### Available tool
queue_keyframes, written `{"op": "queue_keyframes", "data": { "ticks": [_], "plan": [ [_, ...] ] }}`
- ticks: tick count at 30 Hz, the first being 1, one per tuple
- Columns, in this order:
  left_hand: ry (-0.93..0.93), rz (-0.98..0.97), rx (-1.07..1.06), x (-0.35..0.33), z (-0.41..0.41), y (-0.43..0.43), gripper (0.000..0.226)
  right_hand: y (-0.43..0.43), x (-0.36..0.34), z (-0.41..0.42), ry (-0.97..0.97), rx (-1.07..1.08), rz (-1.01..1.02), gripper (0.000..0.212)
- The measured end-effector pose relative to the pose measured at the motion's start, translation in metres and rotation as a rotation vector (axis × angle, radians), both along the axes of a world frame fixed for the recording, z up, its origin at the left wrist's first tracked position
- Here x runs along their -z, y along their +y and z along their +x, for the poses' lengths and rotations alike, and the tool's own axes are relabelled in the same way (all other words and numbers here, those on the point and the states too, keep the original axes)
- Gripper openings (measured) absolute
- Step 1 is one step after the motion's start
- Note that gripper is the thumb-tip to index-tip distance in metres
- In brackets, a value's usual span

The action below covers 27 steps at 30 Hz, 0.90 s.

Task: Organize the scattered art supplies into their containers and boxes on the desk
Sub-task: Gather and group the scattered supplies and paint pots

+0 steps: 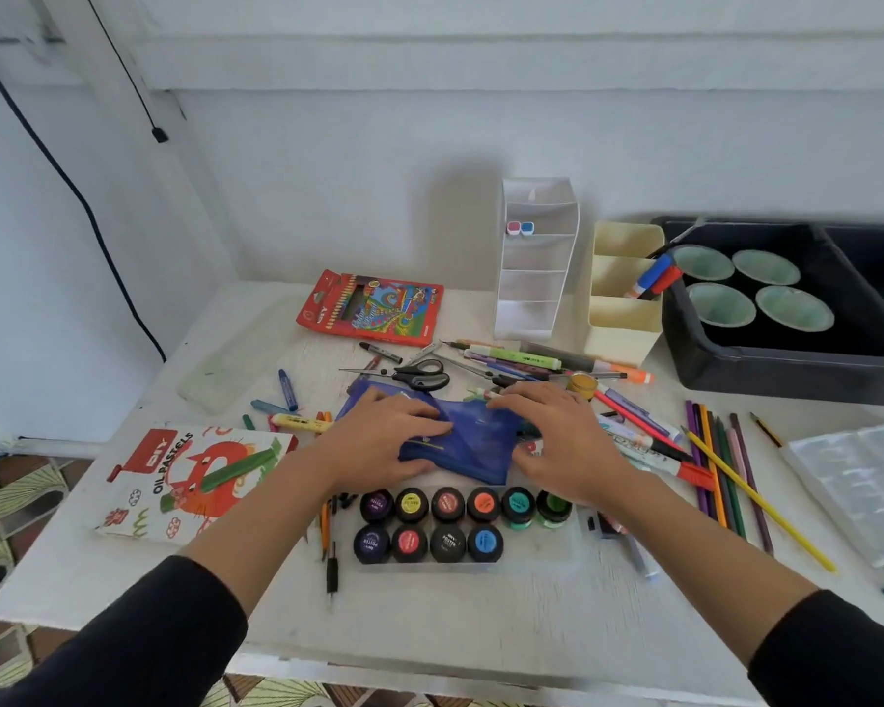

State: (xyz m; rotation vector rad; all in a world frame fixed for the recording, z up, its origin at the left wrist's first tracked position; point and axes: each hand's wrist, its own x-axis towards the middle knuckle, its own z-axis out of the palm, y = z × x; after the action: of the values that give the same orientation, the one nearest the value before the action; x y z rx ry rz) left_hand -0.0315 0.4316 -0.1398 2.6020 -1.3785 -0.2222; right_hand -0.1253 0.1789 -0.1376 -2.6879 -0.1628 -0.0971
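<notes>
Fingers [424,418] of left hand [378,443] lie together, nearly straight, pressing on blue pouch [475,441]. Right hand [557,441] presses pouch's right end, fingers spread apart. Pouch lies crumpled at middle of desk [430,614]. Scissors [419,375] just behind pouch. Paint jars [447,505] in two rows just in front. Colored pencils [720,477] at right, oil pastels box [190,482] at left.

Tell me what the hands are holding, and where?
The blue pouch: left hand on its left half, right hand on its right end. It lies on the desk; gripping or only pressing, I cannot tell.
</notes>
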Motion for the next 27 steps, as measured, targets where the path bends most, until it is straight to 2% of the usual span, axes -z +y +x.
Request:
{"op": "queue_keyframes", "data": {
  "ticks": [4,8,12,15,22,27],
  "plan": [
    [0.041,-0.21,-0.007,0.0,-0.002,0.006,0.032,-0.004,0.006,0.005,-0.041,0.094,0.125,0.043],
    [0.069,-0.449,-0.141,-0.008,-0.007,0.003,0.032,-0.004,0.01,0.008,-0.061,0.166,0.212,0.038],
    [0.175,-0.727,-0.293,-0.025,-0.01,-0.007,0.017,-0.002,0.009,0.013,-0.103,0.16,0.23,0.03],
    [0.132,-0.851,-0.402,-0.039,-0.004,-0.007,0.013,-0.001,0.01,0.016,-0.113,0.142,0.176,0.024],
    [-0.151,-0.786,-0.37,-0.079,0.016,0.005,0.021,0.008,0.011,0.024,-0.097,0.089,0.098,0.026],
    [-0.277,-0.623,-0.327,-0.081,0.043,0.017,0.032,0.011,0.015,0.025,-0.055,0.101,-0.001,0.027]
  ]
}}
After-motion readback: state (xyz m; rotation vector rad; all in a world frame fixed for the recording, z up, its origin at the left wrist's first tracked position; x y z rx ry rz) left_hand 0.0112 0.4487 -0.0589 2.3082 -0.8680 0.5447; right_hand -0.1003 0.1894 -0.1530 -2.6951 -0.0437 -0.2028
